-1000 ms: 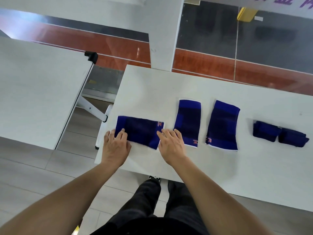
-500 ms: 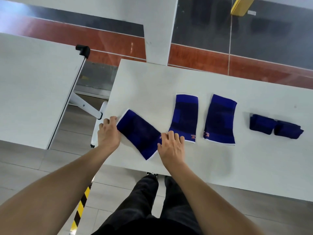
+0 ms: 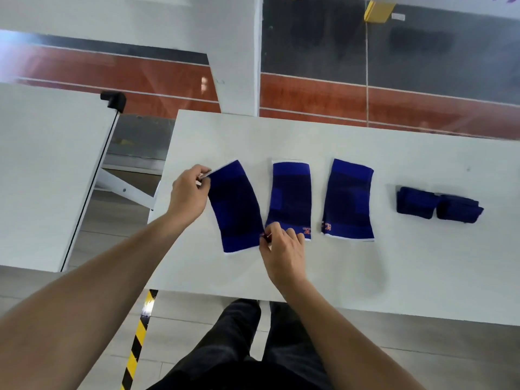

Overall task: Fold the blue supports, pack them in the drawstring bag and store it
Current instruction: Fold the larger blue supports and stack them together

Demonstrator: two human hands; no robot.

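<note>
Two more flat blue supports lie on the white table (image 3: 365, 266), a middle support (image 3: 291, 192) and a right support (image 3: 349, 198). Each has small orange letters near its bottom edge. Well off to the right sit two folded supports (image 3: 439, 206), dark blue and touching each other. Nothing lies on top of them.

The left support (image 3: 235, 206) lies flat near the table's left edge, tilted a little, with its bottom corner just beside the middle one. The left hand (image 3: 188, 192) pinches its top left corner between thumb and curled fingers. The right hand (image 3: 284, 251) pinches its bottom right corner the same way, and this hand covers a bit of the middle support's bottom edge.

Another white table (image 3: 42, 164) stands to the left with a black corner cap (image 3: 114, 99). Between the tables a gap shows grey floor tiles. A yellow and black striped strip (image 3: 138, 339) runs along the floor below. Behind the tables the floor is red and dark grey with white lines. The person's dark trousers (image 3: 242, 347) show at the bottom.
</note>
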